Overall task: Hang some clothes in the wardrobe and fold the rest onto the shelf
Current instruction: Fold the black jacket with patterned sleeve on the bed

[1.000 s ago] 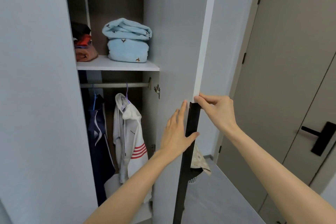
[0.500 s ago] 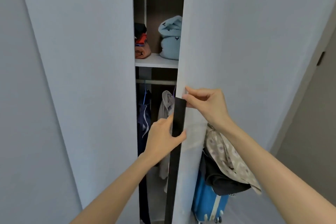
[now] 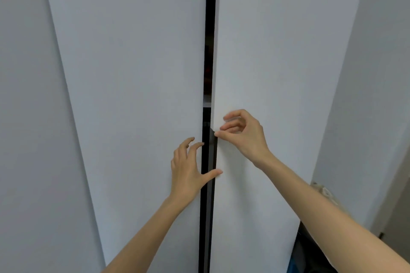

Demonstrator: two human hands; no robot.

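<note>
The wardrobe's two pale grey doors, the left door (image 3: 133, 62) and the right door (image 3: 277, 62), stand almost together with only a narrow dark gap (image 3: 209, 29) between them. A black handle strip (image 3: 209, 206) runs down the right door's edge. My left hand (image 3: 188, 170) rests on the left door beside the gap, its thumb reaching across the strip. My right hand (image 3: 246, 137) has bent fingers, whose tips touch the top of the strip at the right door's edge. Through the gap only a sliver of the white shelf (image 3: 207, 103) shows; the clothes inside are hidden.
A further pale panel (image 3: 33, 117) flanks the left door. Past the right door's outer edge a bit of patterned cloth (image 3: 324, 190) and something dark over a blue item (image 3: 310, 250) show low down. A wall (image 3: 377, 73) rises at the far right.
The right door has swung nearly closed, hiding the shelf stacks and the hanging jackets. My right hand has let go of the door's edge and my left hand has shifted onto the left door.
</note>
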